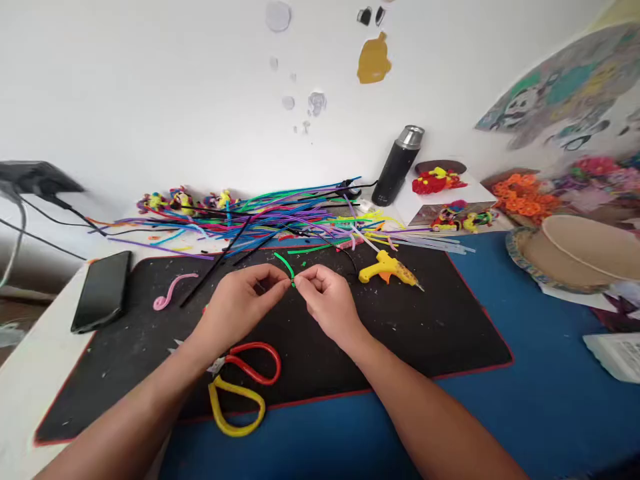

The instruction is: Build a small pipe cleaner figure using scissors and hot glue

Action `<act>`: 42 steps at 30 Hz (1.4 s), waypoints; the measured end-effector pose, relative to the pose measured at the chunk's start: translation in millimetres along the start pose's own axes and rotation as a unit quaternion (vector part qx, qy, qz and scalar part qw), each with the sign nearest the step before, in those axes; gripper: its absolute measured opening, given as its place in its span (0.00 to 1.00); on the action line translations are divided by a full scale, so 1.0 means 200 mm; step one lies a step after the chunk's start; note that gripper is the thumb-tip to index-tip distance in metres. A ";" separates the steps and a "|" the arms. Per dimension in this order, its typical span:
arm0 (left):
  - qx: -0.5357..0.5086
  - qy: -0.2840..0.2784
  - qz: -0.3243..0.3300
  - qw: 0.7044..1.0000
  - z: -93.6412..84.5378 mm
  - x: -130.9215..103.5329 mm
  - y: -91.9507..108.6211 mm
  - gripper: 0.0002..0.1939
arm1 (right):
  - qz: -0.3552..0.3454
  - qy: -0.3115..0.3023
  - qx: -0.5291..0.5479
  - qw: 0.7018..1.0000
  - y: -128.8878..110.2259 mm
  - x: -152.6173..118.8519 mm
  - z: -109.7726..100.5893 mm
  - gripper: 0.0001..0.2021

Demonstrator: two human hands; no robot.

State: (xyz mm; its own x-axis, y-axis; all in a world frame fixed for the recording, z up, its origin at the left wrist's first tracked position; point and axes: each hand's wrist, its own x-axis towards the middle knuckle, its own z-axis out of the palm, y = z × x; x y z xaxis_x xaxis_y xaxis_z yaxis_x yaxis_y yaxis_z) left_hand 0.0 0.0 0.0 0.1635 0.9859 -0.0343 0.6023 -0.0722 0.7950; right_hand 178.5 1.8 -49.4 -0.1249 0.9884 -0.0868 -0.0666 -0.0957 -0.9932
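Note:
My left hand [245, 300] and my right hand [327, 300] meet fingertip to fingertip over the black mat [400, 333]. Both pinch the lower end of a short green pipe cleaner [285, 263], whose free part sticks up and to the left. A small dark bit shows between the fingertips. Scissors with one red and one yellow handle [237, 432] lie under and beside my left wrist, blades partly hidden. To the left rests a pink pipe cleaner [173, 290] with a coiled end. A yellow glue gun [387, 268] lies right of my right hand.
Many coloured pipe cleaners [270, 217] are heaped along the wall. A phone [103, 291] lies at the left, a black flask [397, 165] stands behind. Orange pieces [525, 197] and a round cardboard basket [575, 260] are at the right. Small colourful figures sit at the back.

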 end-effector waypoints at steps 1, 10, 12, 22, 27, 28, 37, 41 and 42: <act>0.003 -0.002 0.002 1.000 0.00 0.00 0.00 0.15 | -0.002 0.003 -0.005 1.000 0.00 0.00 0.00 0.12; 0.060 0.007 0.016 0.998 0.01 -0.02 0.00 0.12 | -0.038 0.017 -0.052 0.998 -0.02 -0.01 0.01 0.11; 0.083 0.020 0.026 0.996 0.01 -0.02 0.00 0.11 | -0.040 0.016 -0.055 0.998 -0.02 -0.01 0.01 0.10; 0.202 0.095 0.105 0.969 0.04 -0.03 -0.01 0.10 | -0.040 0.004 -0.059 0.997 0.01 -0.01 0.01 0.10; 0.269 0.130 0.178 0.937 0.05 -0.04 -0.02 0.10 | -0.037 0.007 -0.078 0.996 0.00 -0.01 0.01 0.10; 0.279 0.136 0.188 0.932 0.05 -0.04 -0.03 0.10 | -0.037 0.008 -0.081 0.996 -0.01 -0.01 0.01 0.10; 0.306 0.145 0.187 0.922 0.07 -0.04 -0.04 0.09 | -0.034 0.005 -0.095 0.995 0.00 -0.01 0.02 0.09; 0.236 0.108 0.123 0.958 0.04 -0.03 -0.02 0.10 | -0.030 0.012 -0.078 0.996 -0.01 -0.01 0.02 0.09; 0.195 0.085 0.101 0.972 0.03 -0.02 -0.02 0.11 | -0.022 0.013 -0.066 0.998 0.00 -0.01 0.02 0.09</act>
State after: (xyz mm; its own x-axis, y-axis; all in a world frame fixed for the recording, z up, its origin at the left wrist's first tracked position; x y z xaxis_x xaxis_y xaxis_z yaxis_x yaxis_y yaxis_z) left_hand 1.5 -5.1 -6.8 0.1980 0.9537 0.2265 0.8274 -0.2865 0.4831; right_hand 175.5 -0.6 -48.0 -0.0995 0.9941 -0.0429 0.0593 -0.0371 -0.9975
